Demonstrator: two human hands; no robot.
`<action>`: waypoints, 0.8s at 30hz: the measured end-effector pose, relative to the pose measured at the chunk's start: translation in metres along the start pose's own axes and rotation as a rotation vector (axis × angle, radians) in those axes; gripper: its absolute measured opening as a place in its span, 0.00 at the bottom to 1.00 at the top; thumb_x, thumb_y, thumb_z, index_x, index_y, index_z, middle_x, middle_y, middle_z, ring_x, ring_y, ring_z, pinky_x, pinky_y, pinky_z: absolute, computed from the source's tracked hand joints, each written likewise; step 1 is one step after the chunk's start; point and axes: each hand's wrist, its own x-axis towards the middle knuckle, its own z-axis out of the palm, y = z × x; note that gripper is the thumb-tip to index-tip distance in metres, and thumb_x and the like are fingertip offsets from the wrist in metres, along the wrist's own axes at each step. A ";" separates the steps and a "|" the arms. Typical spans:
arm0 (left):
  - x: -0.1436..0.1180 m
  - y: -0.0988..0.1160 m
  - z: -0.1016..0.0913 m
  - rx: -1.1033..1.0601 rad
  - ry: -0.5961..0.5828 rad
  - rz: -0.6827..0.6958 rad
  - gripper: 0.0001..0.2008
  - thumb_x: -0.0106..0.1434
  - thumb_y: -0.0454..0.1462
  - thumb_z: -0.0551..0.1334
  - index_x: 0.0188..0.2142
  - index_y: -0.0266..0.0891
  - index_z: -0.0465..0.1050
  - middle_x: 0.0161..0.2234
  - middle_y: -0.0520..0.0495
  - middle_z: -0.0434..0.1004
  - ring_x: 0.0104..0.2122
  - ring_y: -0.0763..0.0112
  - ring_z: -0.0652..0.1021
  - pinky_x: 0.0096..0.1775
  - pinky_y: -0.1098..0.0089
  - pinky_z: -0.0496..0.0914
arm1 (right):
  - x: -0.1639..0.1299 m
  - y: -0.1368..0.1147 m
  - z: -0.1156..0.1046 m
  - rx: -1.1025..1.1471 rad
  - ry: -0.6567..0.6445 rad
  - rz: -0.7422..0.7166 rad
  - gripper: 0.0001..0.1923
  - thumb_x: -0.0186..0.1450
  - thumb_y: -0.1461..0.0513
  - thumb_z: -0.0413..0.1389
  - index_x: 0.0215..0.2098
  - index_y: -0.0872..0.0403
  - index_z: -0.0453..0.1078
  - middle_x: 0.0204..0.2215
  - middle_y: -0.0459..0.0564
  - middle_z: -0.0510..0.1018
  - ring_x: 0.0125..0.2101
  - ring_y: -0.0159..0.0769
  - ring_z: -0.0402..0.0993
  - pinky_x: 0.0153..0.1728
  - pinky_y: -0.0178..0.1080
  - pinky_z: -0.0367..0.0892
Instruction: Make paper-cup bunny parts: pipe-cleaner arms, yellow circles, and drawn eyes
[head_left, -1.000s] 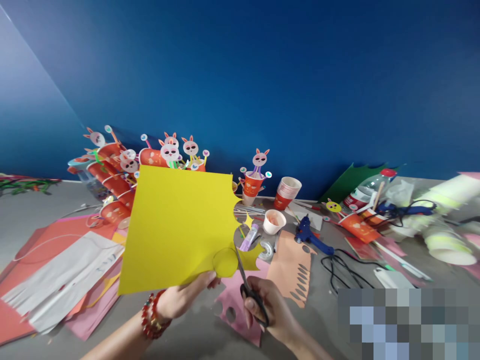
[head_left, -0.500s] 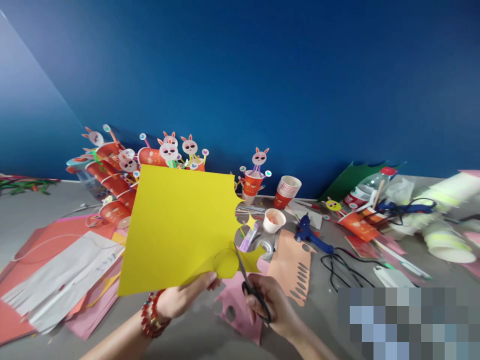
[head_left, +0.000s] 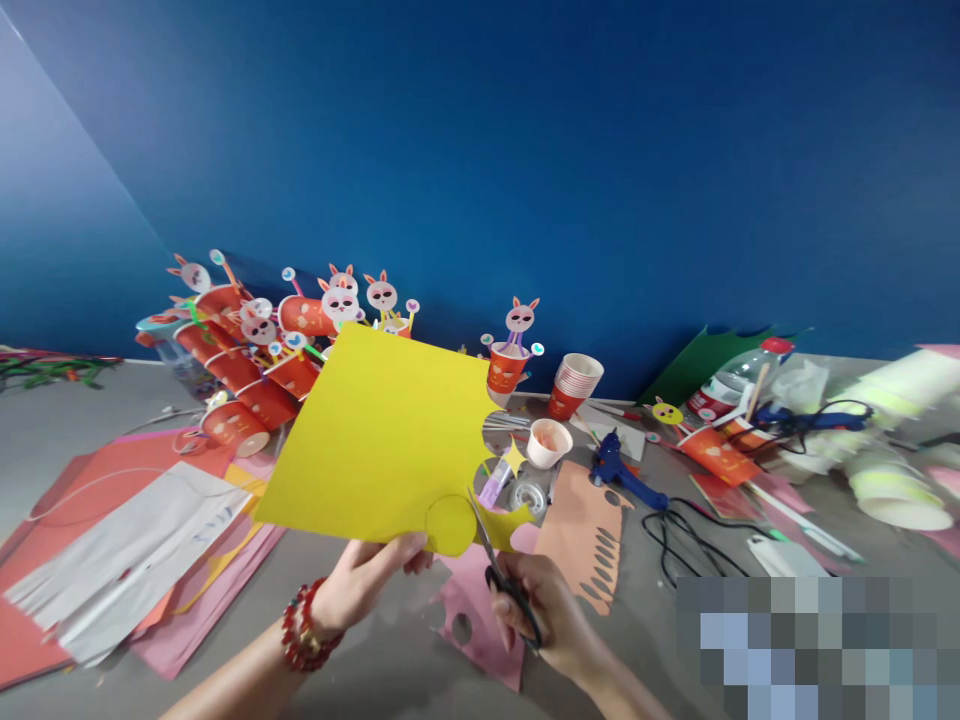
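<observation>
Above the grey table (head_left: 90,420), left hand (head_left: 367,580) pinches yellow paper (head_left: 382,440); right hand (head_left: 547,615) grips scissors (head_left: 502,570).

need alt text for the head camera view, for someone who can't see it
Two hands cut a circle from a yellow paper sheet: the left hand pinches its lower edge, the right hand works black scissors. Beyond, a grey table against a blue wall holds red paper-cup bunnies, a blue glue gun and pink paper.
</observation>
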 end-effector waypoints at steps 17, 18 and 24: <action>0.000 0.003 -0.002 0.124 0.052 -0.062 0.19 0.65 0.48 0.56 0.23 0.38 0.69 0.23 0.48 0.73 0.26 0.70 0.72 0.33 0.71 0.71 | 0.001 -0.016 0.000 0.019 -0.062 -0.011 0.34 0.56 0.32 0.54 0.18 0.52 0.58 0.12 0.42 0.62 0.14 0.27 0.59 0.15 0.32 0.57; 0.000 0.002 -0.002 0.118 0.054 -0.066 0.19 0.65 0.48 0.57 0.23 0.38 0.69 0.23 0.48 0.73 0.26 0.70 0.73 0.33 0.71 0.71 | 0.001 -0.016 -0.001 0.014 -0.063 -0.015 0.34 0.56 0.32 0.54 0.18 0.52 0.58 0.13 0.42 0.62 0.14 0.27 0.59 0.15 0.32 0.57; 0.000 0.000 -0.003 0.066 0.073 -0.082 0.18 0.63 0.48 0.58 0.23 0.38 0.70 0.23 0.48 0.74 0.25 0.70 0.73 0.31 0.71 0.71 | 0.001 -0.005 -0.003 0.014 -0.065 -0.012 0.32 0.57 0.35 0.58 0.21 0.52 0.58 0.14 0.42 0.65 0.13 0.28 0.64 0.14 0.30 0.53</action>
